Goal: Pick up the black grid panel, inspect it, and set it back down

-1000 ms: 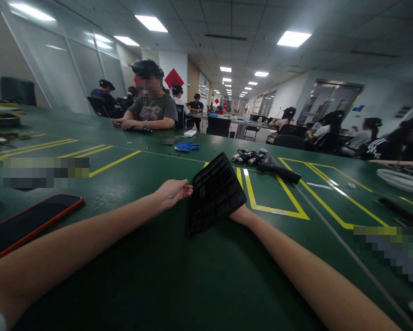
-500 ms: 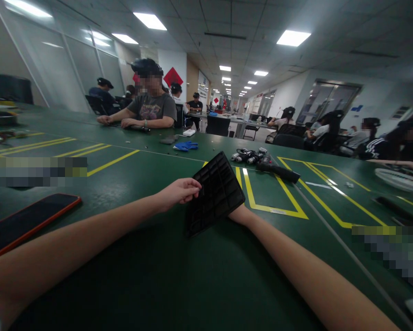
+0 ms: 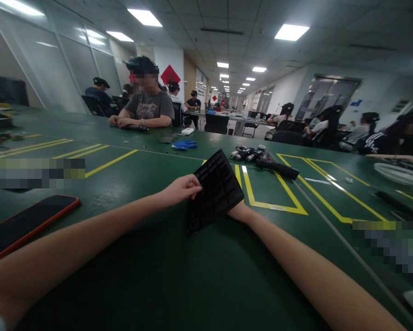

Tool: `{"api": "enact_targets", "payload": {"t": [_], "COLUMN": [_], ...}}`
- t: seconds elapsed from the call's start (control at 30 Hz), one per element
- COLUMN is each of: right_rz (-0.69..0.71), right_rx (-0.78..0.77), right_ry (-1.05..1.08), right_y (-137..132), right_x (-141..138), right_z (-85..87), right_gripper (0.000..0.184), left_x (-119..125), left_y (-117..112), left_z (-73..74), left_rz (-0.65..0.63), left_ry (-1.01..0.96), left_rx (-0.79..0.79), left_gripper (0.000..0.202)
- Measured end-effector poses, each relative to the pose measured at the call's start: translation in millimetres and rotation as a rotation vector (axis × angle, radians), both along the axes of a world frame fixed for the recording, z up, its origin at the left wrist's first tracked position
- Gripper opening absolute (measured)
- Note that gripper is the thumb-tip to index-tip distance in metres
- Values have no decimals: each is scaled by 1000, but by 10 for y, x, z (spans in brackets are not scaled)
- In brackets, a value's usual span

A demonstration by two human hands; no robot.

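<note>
A black plastic tray [image 3: 213,193] with a grid of small cells stands tilted on the green table [image 3: 151,266] in front of me. My right hand is hidden behind the tray and holds it up; only the wrist [image 3: 239,212] shows. My left hand [image 3: 180,189] rests against the tray's left edge, its fingers curled together in a pinch over the cells. What the fingertips hold, if anything, is too small to make out.
A phone in a red case [image 3: 23,225] lies at the left. Beyond the tray lie a black power screwdriver [image 3: 278,168], small metal parts [image 3: 246,154] and a blue glove [image 3: 184,145]. A seated person [image 3: 146,108] works across the table; others sit at the right.
My left hand, open and palm-up beside the tray a second ago, has turned over and closed onto the tray's left edge. The tray has barely moved.
</note>
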State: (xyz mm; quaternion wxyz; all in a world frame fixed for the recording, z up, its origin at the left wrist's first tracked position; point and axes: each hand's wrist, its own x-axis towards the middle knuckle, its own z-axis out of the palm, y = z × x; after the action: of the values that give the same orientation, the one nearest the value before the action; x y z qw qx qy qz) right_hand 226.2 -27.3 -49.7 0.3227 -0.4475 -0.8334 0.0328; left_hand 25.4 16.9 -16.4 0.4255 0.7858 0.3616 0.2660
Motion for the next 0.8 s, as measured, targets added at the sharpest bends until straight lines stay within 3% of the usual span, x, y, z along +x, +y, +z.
{"api": "enact_targets", "payload": {"t": [0.23,0.5,0.63,0.8], "right_rz": [13,2,-1,13], "right_rx": [-1,-4,27,78], "right_ry": [-9,33,0,-53], "right_y": [16,-1,13,73], "right_x": [-10,-7,-11,-8], "right_z": [0,-3,-2,-64], "right_gripper": [35,33,32,31], "left_x": [-13,34,12,-23], "left_y": [-4,-26,-12,33], "left_z": [-4,39,71,20], "left_rz": [63,68,10,40], "left_ry": [225,270,149,-233], "left_rx": [369,434,291,-348], "left_gripper": [31,30,15,12]}}
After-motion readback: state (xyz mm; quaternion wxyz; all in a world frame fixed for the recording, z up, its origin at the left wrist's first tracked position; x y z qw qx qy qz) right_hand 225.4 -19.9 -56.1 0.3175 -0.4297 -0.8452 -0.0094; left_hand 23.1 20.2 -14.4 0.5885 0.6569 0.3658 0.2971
